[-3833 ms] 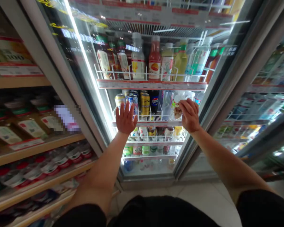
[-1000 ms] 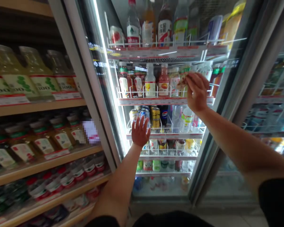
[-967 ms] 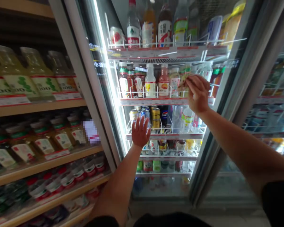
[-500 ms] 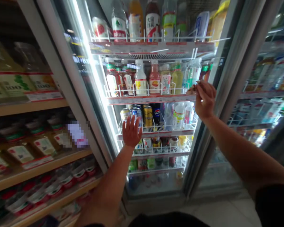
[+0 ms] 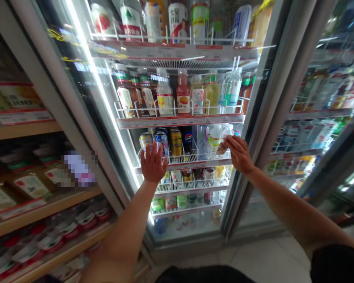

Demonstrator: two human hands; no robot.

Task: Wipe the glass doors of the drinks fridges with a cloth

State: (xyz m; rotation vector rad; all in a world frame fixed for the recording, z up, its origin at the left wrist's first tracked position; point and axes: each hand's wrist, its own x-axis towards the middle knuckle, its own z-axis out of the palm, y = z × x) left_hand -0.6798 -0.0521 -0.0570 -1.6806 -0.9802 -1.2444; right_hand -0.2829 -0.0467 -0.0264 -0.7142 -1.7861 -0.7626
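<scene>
Before me stands a closed glass door (image 5: 177, 232) of a lit drinks cooler. My left hand (image 5: 153, 163) lies flat against the glass, fingers spread, in front of the shelf with cans. On the right side of the pane is my right hand (image 5: 238, 152), its fingers closed on a small crumpled brownish cloth (image 5: 222, 147). The cloth appears to touch the glass, in front of clear bottles (image 5: 215, 135); part of it is hidden under the fingers. Behind the glass, between the hands, are a gold can (image 5: 176, 142) and a dark Pepsi bottle (image 5: 188, 139).
To the left are wooden shelves (image 5: 47, 202) of juice bottles (image 5: 32, 182), with a blurred-out patch over one spot. A metal door frame (image 5: 268, 102) rises on the right, beside another cooler full of bottles (image 5: 309, 129). Pale floor tiles (image 5: 262, 255) lie below.
My right hand with the cloth has moved down and left across the glass, from the bottle shelf to the level below. The left hand stays on the glass; the view has shifted slightly.
</scene>
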